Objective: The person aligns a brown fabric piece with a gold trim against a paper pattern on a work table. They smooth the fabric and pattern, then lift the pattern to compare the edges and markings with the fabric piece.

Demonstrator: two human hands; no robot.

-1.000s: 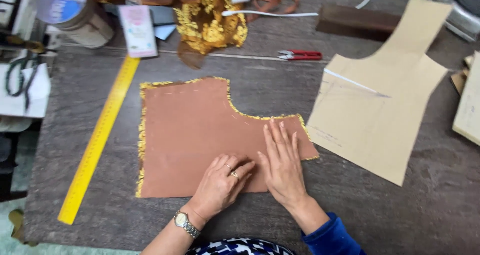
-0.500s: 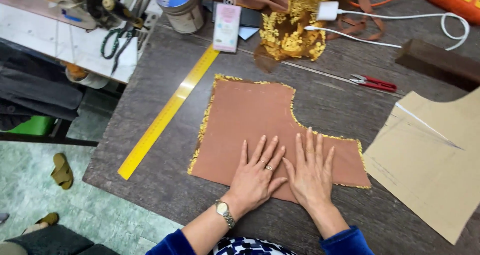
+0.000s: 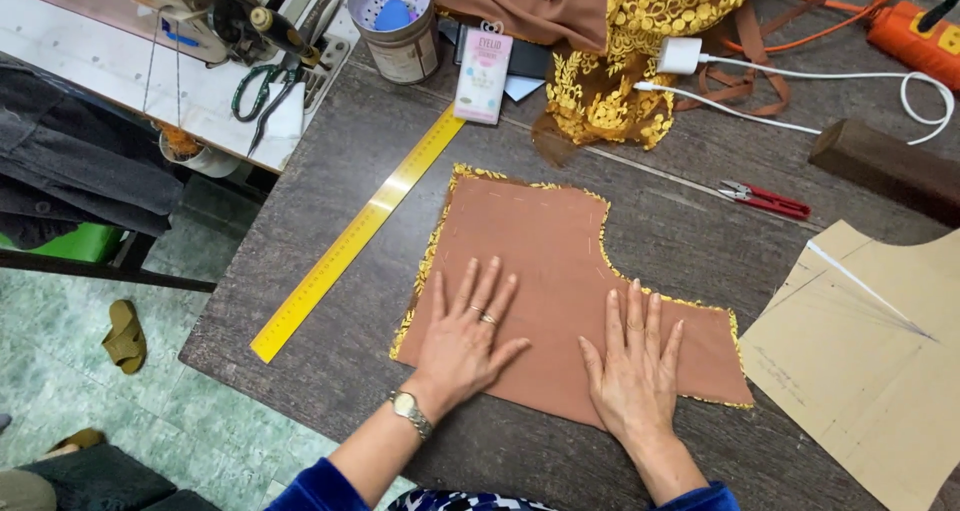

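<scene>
- Head view looks straight down on a dark wood-grain surface (image 3: 330, 171), where a brown cut fabric piece (image 3: 540, 261) with a gold lace edge lies flat near the front edge.
- Left hand (image 3: 465, 336) rests palm down on the lower left part of the piece, fingers spread wide; the fanned fingers look meant to keep the cloth flat and unwrinkled. A ring sits on one finger and a wristwatch (image 3: 408, 407) on the wrist.
- Right hand (image 3: 632, 363) lies flat just beside it on the lower right part, fingers also spread, pressing the narrower flap down. Neither hand pinches or grips anything.
- Yellow ruler (image 3: 355, 236) lies at a slant just left of the piece, close enough to reach but not touching it.
- Red thread snips (image 3: 765, 199) lie beyond the piece to the right, apart from it.
- Tan paper pattern (image 3: 870, 351) sits at the right, near the fabric's right end without overlapping it; its curved outline seems to echo the cut shape.
- Bunched gold lace and brown cloth (image 3: 620, 41) are pushed to the far edge, away from the flat piece, beside a tin can (image 3: 395, 26) and a white charger with cable (image 3: 685, 56).
- Green-handled scissors (image 3: 265, 86) rest on the neighbouring white sewing-machine table.
</scene>
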